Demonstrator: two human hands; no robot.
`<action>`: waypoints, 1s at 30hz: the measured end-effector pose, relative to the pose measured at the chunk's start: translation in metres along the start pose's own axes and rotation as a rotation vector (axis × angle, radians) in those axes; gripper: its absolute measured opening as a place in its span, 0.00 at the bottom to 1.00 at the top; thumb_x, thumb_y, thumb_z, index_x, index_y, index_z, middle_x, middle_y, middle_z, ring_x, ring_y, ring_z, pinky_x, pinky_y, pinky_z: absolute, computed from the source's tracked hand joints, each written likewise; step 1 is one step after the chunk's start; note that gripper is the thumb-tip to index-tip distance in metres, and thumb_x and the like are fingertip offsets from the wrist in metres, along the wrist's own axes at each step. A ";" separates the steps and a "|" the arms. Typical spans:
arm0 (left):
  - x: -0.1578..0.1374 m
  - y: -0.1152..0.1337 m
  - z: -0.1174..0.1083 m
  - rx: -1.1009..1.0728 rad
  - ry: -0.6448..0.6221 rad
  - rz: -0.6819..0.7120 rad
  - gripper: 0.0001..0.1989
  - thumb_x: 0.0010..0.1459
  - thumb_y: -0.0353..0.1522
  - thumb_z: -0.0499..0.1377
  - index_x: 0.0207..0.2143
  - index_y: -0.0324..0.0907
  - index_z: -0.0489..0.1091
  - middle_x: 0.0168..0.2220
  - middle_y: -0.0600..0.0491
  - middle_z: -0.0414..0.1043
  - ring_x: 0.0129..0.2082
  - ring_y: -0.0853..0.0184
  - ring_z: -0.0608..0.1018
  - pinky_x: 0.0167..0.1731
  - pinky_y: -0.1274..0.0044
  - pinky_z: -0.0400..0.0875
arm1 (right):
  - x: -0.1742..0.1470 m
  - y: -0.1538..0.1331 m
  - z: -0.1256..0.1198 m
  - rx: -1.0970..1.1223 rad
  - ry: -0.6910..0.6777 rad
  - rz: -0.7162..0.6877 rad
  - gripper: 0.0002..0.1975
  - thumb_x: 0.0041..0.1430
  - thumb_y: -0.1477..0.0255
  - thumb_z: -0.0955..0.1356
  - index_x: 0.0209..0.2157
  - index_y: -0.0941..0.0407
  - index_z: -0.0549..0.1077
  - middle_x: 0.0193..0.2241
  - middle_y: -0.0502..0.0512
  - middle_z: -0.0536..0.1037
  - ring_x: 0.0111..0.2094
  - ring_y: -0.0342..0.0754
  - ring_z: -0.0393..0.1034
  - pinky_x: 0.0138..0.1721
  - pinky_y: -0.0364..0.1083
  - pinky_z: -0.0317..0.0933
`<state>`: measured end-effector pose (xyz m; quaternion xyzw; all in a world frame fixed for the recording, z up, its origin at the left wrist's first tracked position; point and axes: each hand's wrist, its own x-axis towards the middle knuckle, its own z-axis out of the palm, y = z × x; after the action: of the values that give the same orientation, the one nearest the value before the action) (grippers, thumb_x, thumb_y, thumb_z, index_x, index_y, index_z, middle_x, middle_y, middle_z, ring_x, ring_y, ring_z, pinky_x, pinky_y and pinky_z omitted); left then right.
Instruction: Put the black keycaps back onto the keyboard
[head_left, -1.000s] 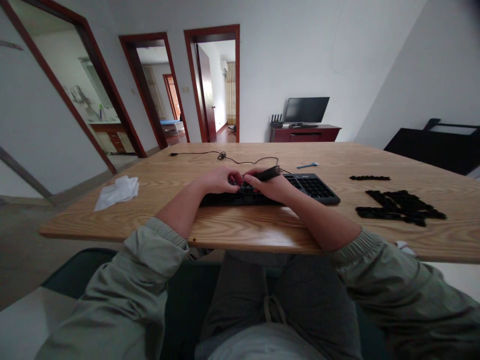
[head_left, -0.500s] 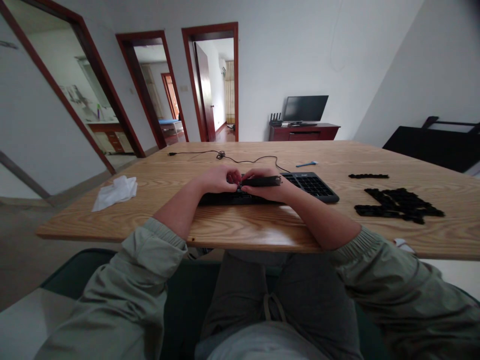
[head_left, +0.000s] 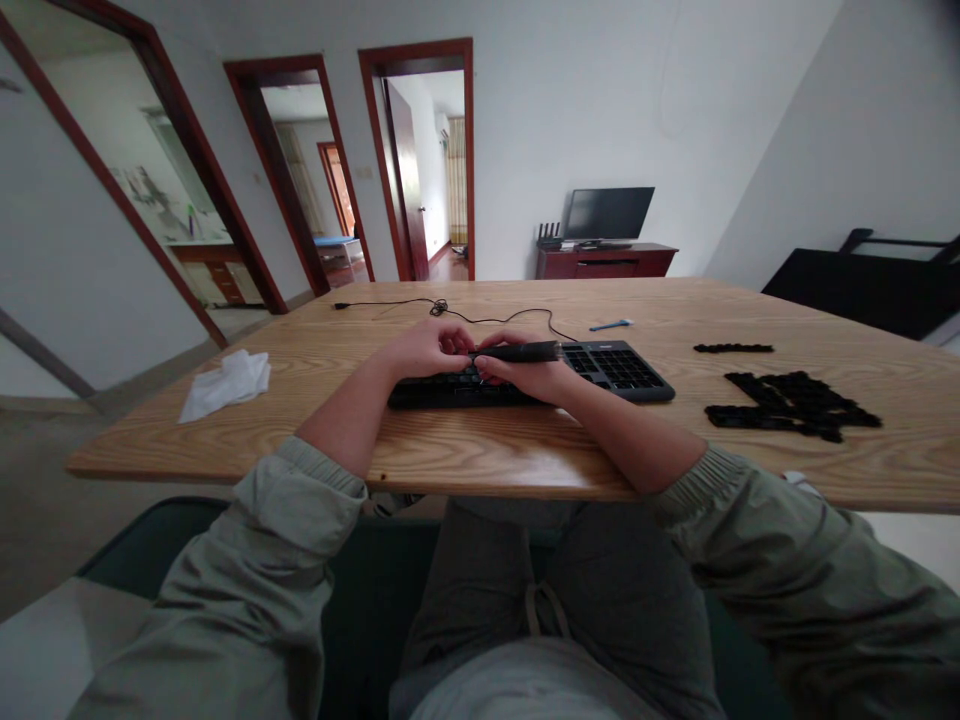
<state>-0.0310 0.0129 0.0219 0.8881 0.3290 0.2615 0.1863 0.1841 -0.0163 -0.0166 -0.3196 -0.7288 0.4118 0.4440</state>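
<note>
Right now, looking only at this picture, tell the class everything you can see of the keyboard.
The keyboard is black or dark grey, seemingly plastic, and lies flat on the wooden table, its long side towards the person. Its right section shows a grid of dark, square cells. A thin black cable appears to run from its back edge. The left hand and right hand cover much of its middle; exactly where they touch it is hidden.

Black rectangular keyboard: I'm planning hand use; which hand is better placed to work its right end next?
Right, probably: the right hand holds a dark cylindrical tool and is nearer that end of the black keyboard than the left hand.
</note>
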 end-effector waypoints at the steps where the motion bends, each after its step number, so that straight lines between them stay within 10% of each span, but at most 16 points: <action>1: 0.000 0.000 0.000 0.009 0.003 0.004 0.11 0.52 0.36 0.64 0.36 0.40 0.76 0.28 0.53 0.77 0.26 0.70 0.75 0.25 0.80 0.68 | 0.000 0.001 0.001 0.021 0.004 0.007 0.15 0.54 0.60 0.73 0.40 0.54 0.76 0.28 0.52 0.78 0.28 0.43 0.72 0.28 0.42 0.69; 20: -0.002 0.003 -0.004 0.080 0.068 0.017 0.11 0.54 0.35 0.63 0.37 0.41 0.81 0.29 0.53 0.79 0.26 0.71 0.75 0.26 0.80 0.68 | 0.001 0.005 -0.013 -0.367 -0.066 -0.185 0.09 0.57 0.68 0.70 0.39 0.55 0.77 0.33 0.51 0.79 0.31 0.44 0.70 0.34 0.43 0.66; 30: 0.001 -0.003 -0.001 0.090 0.258 0.145 0.12 0.56 0.33 0.63 0.41 0.42 0.81 0.37 0.50 0.81 0.31 0.71 0.77 0.28 0.81 0.67 | 0.002 0.005 -0.006 -0.205 -0.045 0.020 0.15 0.60 0.59 0.68 0.39 0.56 0.75 0.27 0.53 0.77 0.25 0.43 0.71 0.25 0.41 0.68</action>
<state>-0.0318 0.0158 0.0218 0.8760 0.2965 0.3713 0.0830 0.1888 -0.0102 -0.0187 -0.3613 -0.7736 0.3466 0.3885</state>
